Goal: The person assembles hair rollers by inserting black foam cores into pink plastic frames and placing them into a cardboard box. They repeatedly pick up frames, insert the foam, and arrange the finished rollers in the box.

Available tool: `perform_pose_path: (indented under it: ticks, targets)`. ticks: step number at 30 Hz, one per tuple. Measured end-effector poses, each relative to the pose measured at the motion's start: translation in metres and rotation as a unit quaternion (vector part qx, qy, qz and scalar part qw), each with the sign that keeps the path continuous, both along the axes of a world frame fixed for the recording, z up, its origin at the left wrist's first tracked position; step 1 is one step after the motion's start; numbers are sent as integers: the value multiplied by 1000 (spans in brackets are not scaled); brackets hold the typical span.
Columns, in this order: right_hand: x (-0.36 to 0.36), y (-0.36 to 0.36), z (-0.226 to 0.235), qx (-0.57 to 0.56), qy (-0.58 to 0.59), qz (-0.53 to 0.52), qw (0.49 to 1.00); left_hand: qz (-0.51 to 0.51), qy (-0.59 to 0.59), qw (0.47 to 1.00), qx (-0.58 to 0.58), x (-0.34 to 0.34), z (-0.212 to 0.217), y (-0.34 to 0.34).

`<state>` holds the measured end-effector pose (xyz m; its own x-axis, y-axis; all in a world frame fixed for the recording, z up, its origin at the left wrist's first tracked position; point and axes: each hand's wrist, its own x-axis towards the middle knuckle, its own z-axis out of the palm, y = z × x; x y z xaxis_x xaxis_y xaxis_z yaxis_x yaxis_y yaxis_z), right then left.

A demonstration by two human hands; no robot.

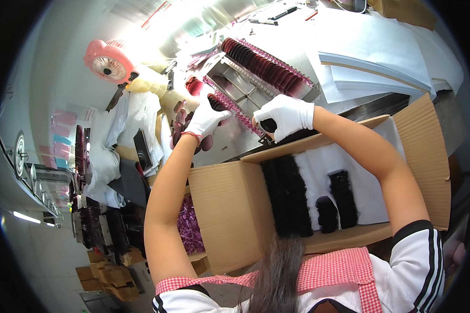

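My left hand (208, 119), in a white glove, is closed around a few dark tinted lenses (217, 103) beside the pink-edged side of a metal rack (238, 93). A dark oval lens (268, 125) shows between the curled fingers of my right hand (286, 118), also gloved, at the rack's near right corner. Along the rack's far side stands a row of dark red lenses (266, 68). Several loose purplish lenses (179, 119) lie left of my left hand. Below my right forearm, an open cardboard box (230, 208) holds black rows of packed pieces (287, 195) on white lining.
A pink fan (108, 65) stands at the far left of the table. White paper sheets (373, 57) are stacked at the far right, with black pens (263, 22) behind the rack. A dark phone-like slab (142, 147) lies at left. Purple shredded-looking material (189, 227) shows beside the box.
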<state>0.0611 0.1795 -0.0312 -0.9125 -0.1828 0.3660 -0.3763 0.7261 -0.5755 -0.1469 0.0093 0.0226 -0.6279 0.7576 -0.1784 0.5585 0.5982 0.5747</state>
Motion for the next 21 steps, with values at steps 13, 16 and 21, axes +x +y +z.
perform_pose_path:
  ticks: [13, 16, 21]
  targets:
    - [0, 0, 5, -42, 1, -14, 999, -77, 397, 902, -149, -9, -18, 14]
    - [1, -2, 5, -200, 10, -75, 977, -52, 382, 897, -216, -10, 15, 1]
    - [-5, -37, 26, -216, 144, -151, 954, 15, -50, 998, 21, 48, 51, -21]
